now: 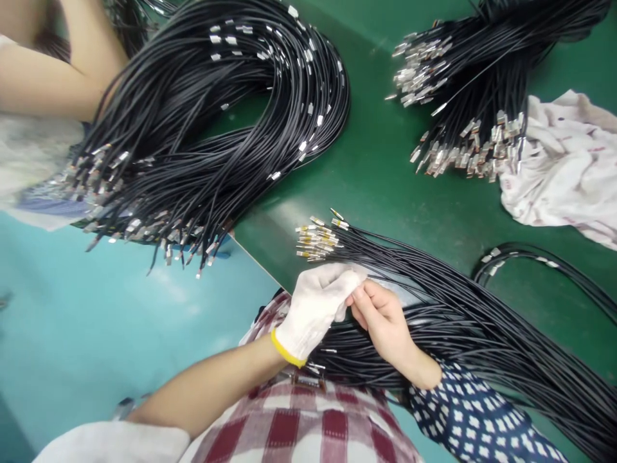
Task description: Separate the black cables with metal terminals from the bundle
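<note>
My left hand (315,308) wears a white glove with a yellow cuff and is closed around a bundle of black cables (463,321) near its end. Gold-tipped connectors (318,238) of that bundle stick out just beyond the glove. My bare right hand (383,318) sits right beside the glove, fingers pinched together on the cables or the glove's edge; which one is hidden. The bundle runs off to the lower right across the green table (385,173).
A big coil of black cables (216,122) with metal ends hangs over the table's left edge, by another person's arm (43,83). Two more cable bundles (463,83) lie at the top right beside a white cloth (563,167). A thin cable loop (530,257) lies right.
</note>
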`<state>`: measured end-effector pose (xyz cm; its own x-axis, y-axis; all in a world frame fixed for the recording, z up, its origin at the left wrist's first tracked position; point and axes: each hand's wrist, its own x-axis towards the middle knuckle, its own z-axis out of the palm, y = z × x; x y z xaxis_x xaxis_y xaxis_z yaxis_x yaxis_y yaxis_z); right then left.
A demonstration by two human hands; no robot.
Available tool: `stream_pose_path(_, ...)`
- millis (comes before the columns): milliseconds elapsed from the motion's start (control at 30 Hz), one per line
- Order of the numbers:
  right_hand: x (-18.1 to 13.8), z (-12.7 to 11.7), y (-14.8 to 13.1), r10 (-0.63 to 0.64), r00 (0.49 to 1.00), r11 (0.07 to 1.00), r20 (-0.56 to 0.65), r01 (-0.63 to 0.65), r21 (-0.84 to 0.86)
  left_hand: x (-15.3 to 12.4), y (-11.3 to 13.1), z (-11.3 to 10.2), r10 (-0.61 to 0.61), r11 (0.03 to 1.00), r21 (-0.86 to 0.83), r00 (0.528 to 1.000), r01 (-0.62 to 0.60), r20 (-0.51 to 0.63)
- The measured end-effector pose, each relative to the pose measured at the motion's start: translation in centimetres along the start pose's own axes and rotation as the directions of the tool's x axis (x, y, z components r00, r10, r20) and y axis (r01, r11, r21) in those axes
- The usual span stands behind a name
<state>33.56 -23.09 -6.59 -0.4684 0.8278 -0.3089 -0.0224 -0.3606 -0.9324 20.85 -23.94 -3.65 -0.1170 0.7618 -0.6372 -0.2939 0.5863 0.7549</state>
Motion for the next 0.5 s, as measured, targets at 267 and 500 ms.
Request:
stream_pose_path(267,0.4,-1.1,-0.9,0.043,0.991,0.998,0.127,-0.05,0.048,0.5,-0.7,-1.5,0.072,0.977,-0.211,0.974,-0.026,0.214)
stream_pose_path(500,0.3,-1.4,-0.8,0.027,0.987,0.999,0.159,-0.034,0.041,1.0,-1.2,-2.4,0.114,0.944,-0.33,0.946,-0.008,0.303)
